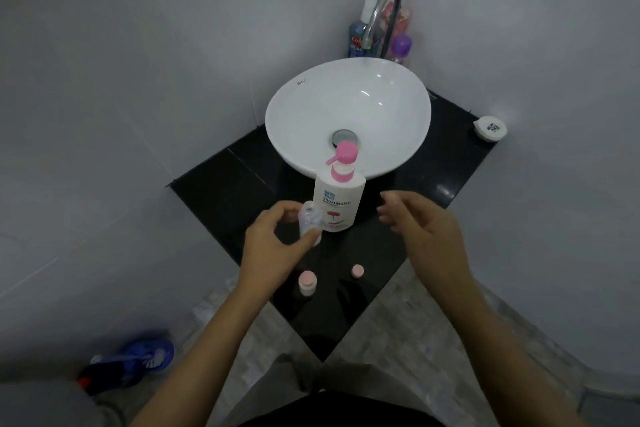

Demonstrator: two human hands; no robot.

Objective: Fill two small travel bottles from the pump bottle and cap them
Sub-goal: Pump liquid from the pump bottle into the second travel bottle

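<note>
A white pump bottle (338, 199) with a pink pump head stands on the black counter (221, 184), in front of the basin. My left hand (273, 243) holds a small clear travel bottle (307, 218), uncapped, just left of the pump bottle and below its nozzle. My right hand (419, 229) hovers to the right of the pump bottle with fingers apart and nothing in it. A second travel bottle (307, 282) with a pink cap on stands near the counter's front. A loose pink cap (357, 271) lies to its right.
A white round basin (346, 114) sits behind the pump bottle, with a chrome tap (382, 15) and several toiletry bottles (360, 31) in the corner. A white round dish (490, 128) is at the counter's right end. A blue brush (138, 362) lies on the floor at lower left.
</note>
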